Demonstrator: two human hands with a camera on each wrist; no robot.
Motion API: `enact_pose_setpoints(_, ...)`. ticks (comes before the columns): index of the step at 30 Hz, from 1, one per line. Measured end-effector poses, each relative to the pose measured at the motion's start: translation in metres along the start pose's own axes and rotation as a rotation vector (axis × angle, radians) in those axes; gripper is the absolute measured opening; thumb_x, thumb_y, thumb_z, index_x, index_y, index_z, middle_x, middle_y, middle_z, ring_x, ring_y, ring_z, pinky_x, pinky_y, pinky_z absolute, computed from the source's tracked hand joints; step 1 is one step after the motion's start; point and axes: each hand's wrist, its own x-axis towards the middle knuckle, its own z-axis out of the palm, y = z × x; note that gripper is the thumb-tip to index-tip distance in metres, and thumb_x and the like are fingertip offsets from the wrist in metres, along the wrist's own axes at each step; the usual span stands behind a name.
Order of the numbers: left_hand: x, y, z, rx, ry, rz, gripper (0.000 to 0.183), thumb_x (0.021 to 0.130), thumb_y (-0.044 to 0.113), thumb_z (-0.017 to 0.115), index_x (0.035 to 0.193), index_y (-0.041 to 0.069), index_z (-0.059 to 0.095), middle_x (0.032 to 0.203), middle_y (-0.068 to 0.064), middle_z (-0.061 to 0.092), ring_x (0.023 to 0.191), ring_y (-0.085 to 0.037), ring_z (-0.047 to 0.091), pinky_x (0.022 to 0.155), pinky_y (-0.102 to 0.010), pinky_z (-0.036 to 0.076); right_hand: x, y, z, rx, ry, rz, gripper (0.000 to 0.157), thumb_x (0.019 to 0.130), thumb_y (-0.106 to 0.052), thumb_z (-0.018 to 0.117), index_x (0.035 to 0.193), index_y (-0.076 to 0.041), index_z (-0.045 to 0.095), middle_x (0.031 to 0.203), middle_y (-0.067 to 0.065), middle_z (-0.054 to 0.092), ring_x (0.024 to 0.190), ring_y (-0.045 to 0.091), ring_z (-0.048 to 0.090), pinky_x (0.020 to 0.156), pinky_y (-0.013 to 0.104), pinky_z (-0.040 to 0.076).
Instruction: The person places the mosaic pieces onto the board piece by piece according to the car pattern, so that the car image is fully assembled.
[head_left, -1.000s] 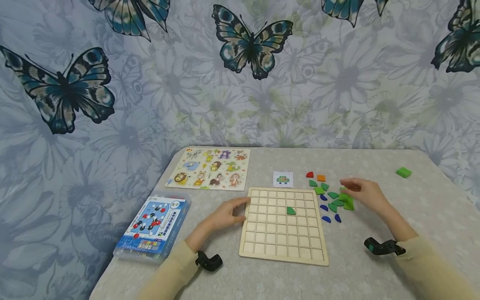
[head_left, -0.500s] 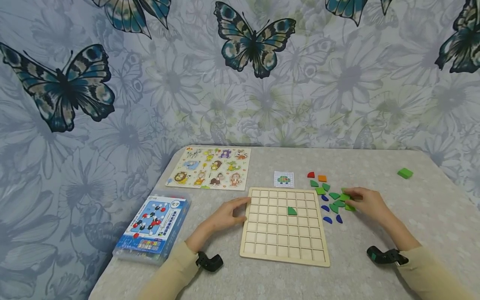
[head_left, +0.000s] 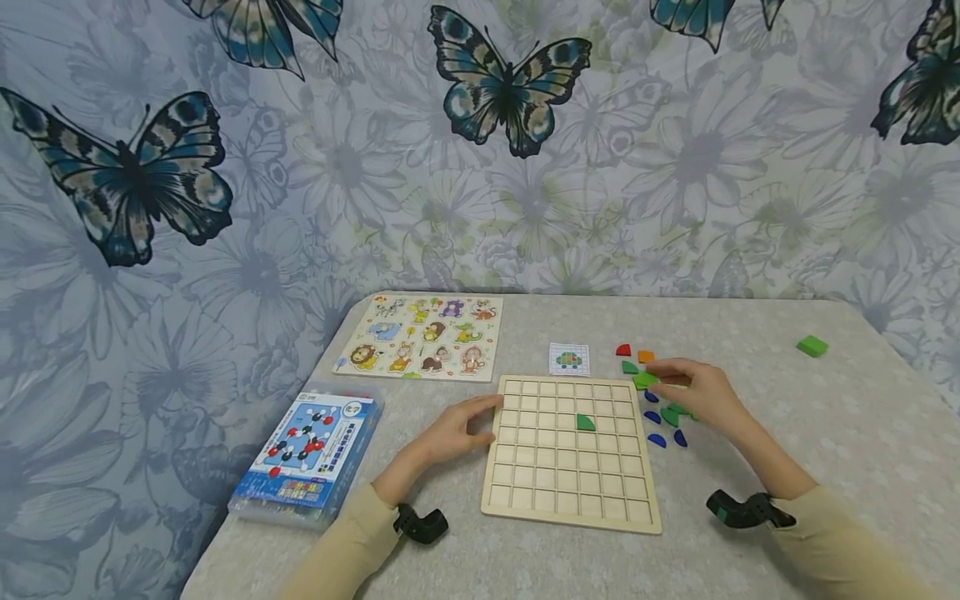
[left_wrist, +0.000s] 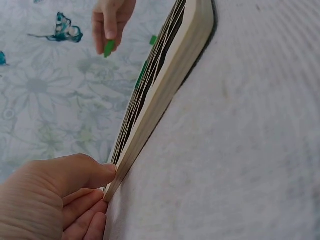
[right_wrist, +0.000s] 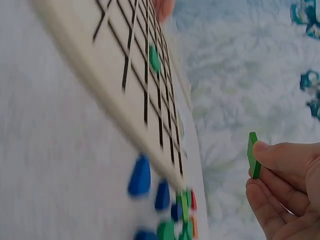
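Bright green tile (right_wrist: 254, 157): aloft, pinched between thumb and fingertips of the right hand (head_left: 697, 390). Over the tabletop (head_left: 750, 333), well in from its right edge, above a scatter of loose shapes. Right grip narrow, about tile-thick. Seen nearly edge-on in the right wrist view; can't tell the full outline.

Handling, by judgement: light, stiff, hard to break. Smooth faces, so likely to slip or twist under an uneven squeeze. Best taken by two opposite edges, underside left free.

Next out: wooden grid board (head_left: 567, 481), flat on the tabletop, to the left of the tile. Left hand (head_left: 452, 431) at its left rim, thumb and fingers touching, relaxed rather than clenched. A lone green quarter-round piece (head_left: 586, 422) on the grid.

Along the right rim: blue curved pieces (head_left: 653, 417) and green pieces (head_left: 671, 416), some hidden by the right hand. Towards the far edge, red quarter-round (head_left: 623, 350) and orange square (head_left: 645, 357). Crowded there; easy to nudge neighbours.

Just beyond the board, towards the far edge: pattern card (head_left: 569, 360). Near the far left corner, animal puzzle board (head_left: 420, 337). By the left edge, boxed molecule set (head_left: 303, 457). Near the far right corner, well apart, green blocks (head_left: 812, 346).
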Motion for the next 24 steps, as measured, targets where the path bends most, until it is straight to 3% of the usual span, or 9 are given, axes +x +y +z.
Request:
enact_pose_setpoints(10,0.000,-0.003,0.003,0.001,0.008,0.040,0.060,0.090,0.014,0.066,0.143,0.004,0.040,0.145,-0.011,0.039,0.134,-0.028,0.034,0.106,-0.044,0.033,0.010,-0.040,0.055,0.143,-0.142,-0.058,0.038,0.086,-0.019,0.071,0.117,0.000,0.065,0.112,0.012,0.065,0.098,0.027,0.063,0.082,0.038,0.053)
enact_pose_setpoints(17,-0.001,-0.001,0.002,-0.003,0.009,0.029,0.061,0.089,0.014,0.066,0.143,0.005,0.040,0.145,-0.010,0.040,0.134,-0.026,0.034,0.106,-0.043,0.033,0.013,-0.046,0.082,0.182,-0.111,-0.080,0.034,0.083,-0.015,0.074,0.113,-0.001,0.068,0.108,0.010,0.068,0.094,0.024,0.064,0.079,0.031,0.054)
enact_pose_setpoints(24,-0.002,0.000,0.000,0.011,0.007,0.022,0.061,0.089,0.013,0.066,0.144,0.006,0.040,0.145,-0.009,0.040,0.134,-0.025,0.034,0.107,-0.041,0.032,0.011,-0.042,0.099,0.160,-0.097,-0.095,0.030,0.082,-0.009,0.073,0.110,-0.001,0.069,0.105,0.009,0.068,0.094,0.025,0.065,0.080,0.032,0.054)
